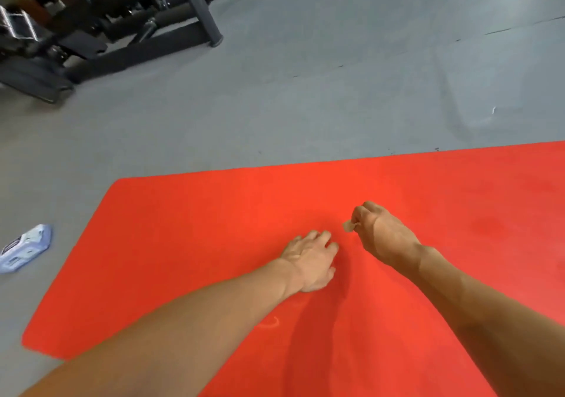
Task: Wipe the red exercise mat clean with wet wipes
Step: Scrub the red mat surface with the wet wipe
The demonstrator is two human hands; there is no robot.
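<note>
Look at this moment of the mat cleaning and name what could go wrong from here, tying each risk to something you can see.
1. The right hand pinches only a small, crumpled pale scrap, probably a wipe; it may be too small to clean the broad red mat.
2. The wipes pack lies off the mat on the grey floor, so fetching a fresh wipe means a stretch.
3. The left hand rests on the mat, perhaps marking wiped areas.

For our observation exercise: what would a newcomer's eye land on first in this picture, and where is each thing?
The bright red exercise mat fills the lower frame on a grey floor. At its centre the left hand lies on the mat, while the right hand pinches a small pale scrap. A blue wet-wipes pack lies off the mat's left edge; black gym equipment stands upper left.
</note>
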